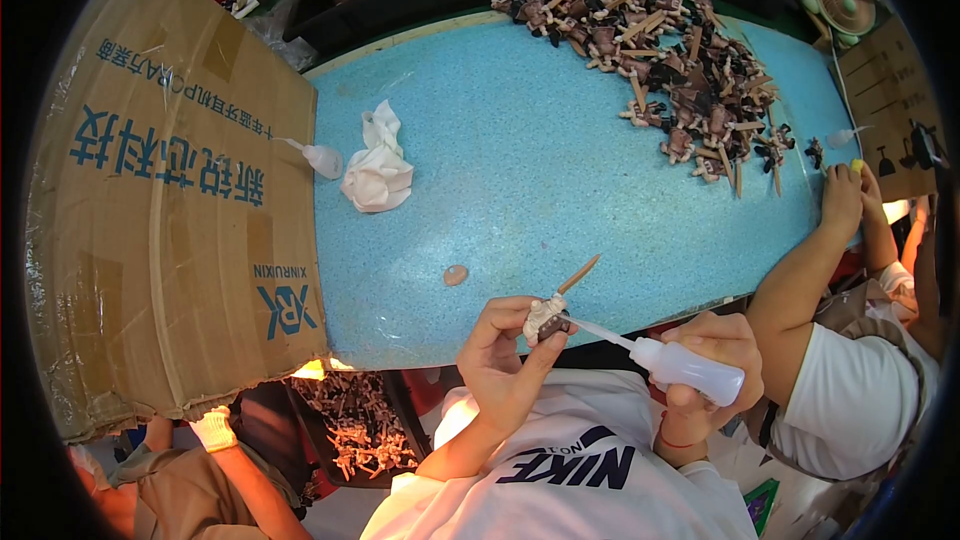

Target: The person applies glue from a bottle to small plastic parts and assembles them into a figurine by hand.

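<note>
Between the thumb and fingers of my left hand point(502, 350) is a small figurine point(545, 318), cream-coloured on top with a dark brown part below. A tan, blade-like piece sticks up from it to the right. My right hand point(722, 355) is wrapped round a white squeeze bottle point(690, 368) with a long thin nozzle. The bottle lies tilted, its nozzle tip at the figurine's dark side; I cannot tell whether they touch. On the blue mat point(480, 170), a small brownish oval piece point(456, 275) lies beyond my left hand.
A large cardboard box point(180, 200) stands along the left. Near it are crumpled tissue point(378, 165) and another squeeze bottle point(323, 160). Many figurines point(690, 80) are heaped at the far right. A co-worker's hand point(843, 195) is at the right edge; a bin of parts point(360, 430) sits below.
</note>
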Action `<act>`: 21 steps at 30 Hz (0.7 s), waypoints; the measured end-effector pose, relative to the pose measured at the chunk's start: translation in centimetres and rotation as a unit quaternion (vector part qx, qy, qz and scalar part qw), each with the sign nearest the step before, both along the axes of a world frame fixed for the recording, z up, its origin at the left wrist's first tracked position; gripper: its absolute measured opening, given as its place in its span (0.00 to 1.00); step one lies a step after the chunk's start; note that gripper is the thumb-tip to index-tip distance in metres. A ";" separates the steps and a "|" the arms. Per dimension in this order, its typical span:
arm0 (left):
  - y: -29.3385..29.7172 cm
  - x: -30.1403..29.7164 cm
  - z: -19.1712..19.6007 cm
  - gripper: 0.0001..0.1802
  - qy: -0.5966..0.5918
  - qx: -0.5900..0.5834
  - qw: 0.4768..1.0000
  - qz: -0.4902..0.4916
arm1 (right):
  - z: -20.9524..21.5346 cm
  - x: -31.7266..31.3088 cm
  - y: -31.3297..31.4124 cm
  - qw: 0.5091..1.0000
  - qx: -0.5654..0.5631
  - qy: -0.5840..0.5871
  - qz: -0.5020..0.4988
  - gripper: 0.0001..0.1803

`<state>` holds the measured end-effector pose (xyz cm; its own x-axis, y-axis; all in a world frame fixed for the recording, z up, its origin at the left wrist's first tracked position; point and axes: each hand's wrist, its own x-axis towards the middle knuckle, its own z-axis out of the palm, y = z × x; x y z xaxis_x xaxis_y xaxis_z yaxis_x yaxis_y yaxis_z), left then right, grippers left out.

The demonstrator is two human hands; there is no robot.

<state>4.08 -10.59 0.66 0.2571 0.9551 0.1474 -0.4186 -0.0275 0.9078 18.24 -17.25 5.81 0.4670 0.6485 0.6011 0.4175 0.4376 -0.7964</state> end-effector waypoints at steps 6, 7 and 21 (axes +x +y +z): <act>0.4 -0.3 0.3 0.12 -0.061 -0.069 0.996 -0.004 | -0.4 0.7 0.9 0.971 -0.022 0.229 0.063 0.18; 0.7 -0.7 0.1 0.12 -0.068 -0.080 0.994 -0.006 | -0.6 1.1 1.5 0.956 -0.044 0.285 0.053 0.19; 3.3 -5.2 0.3 0.14 -0.024 -0.072 0.991 0.109 | -4.7 3.2 6.7 0.937 -0.111 0.306 0.128 0.19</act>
